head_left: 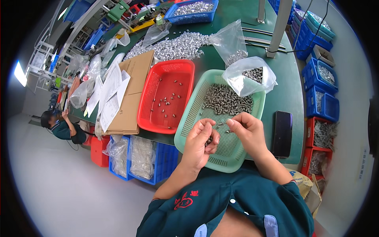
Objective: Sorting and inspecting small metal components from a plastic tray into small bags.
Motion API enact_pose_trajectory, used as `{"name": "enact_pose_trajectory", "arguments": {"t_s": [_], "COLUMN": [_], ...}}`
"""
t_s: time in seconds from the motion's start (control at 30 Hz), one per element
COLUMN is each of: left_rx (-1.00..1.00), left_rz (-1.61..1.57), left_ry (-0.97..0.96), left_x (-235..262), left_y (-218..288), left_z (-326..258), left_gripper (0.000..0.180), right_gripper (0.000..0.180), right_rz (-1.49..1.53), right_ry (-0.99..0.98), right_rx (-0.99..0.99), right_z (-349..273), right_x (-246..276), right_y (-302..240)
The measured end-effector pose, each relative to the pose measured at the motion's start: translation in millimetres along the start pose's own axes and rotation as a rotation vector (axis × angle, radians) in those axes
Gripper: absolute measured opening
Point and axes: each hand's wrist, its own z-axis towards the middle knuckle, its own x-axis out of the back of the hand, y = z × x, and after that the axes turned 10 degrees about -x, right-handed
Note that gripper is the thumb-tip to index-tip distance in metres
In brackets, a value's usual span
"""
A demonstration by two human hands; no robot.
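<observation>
In the head view, curls the left hand (197,143) around small metal parts (208,141) above the green basket (221,166) near the worktop's (287,93) front edge. Pinches thumb toward forefinger with the right hand (251,132), just beside; too fine to make out any part between. Leaves bare mesh below, with a pile of parts (228,99) farther back. Has a red basket (152,121) close leftward, only a slim bare strip before the phone (282,134), wider room beyond.

I am noting bright, fairly even light. At far left a white lamp (20,74) is glaring; the plastic bag (227,39) and metal pieces (229,100) are catching highlights. Straight edges are bending — black is framing the view — and distant detail is looking soft.
</observation>
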Motion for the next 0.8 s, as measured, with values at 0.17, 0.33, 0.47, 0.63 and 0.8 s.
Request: {"name": "enact_pose_trajectory", "arguments": {"t_s": [0.17, 0.33, 0.47, 0.63, 0.8], "left_rx": [0.043, 0.129, 0.162, 0.176, 0.162], "left_rz": [-0.124, -0.295, -0.319, -0.364, -0.329], "left_ry": [-0.009, -0.056, -0.022, -0.022, -0.025], "left_x": [17.5, 22.3, 20.0, 19.9, 20.4], "left_y": [-7.0, -10.8, -12.0, -12.0, -12.1], "left_z": [4.0, 7.7, 8.7, 8.7, 8.1], "left_gripper": [0.018, 0.019, 0.018, 0.015, 0.014], "right_gripper": [0.016, 0.018, 0.012, 0.012, 0.012], "right_rz": [-0.592, -0.677, -0.395, -0.385, -0.429], "right_ry": [0.323, 0.353, 0.124, 0.106, 0.097], "right_rx": [0.59, 0.721, 0.496, 0.493, 0.546], "right_z": [9.8, 5.3, -6.1, -7.8, -5.4], "right_x": [6.7, 5.6, -0.3, -3.4, -4.5], "right_y": [-2.5, -13.7, -10.8, -6.3, -4.3]}}
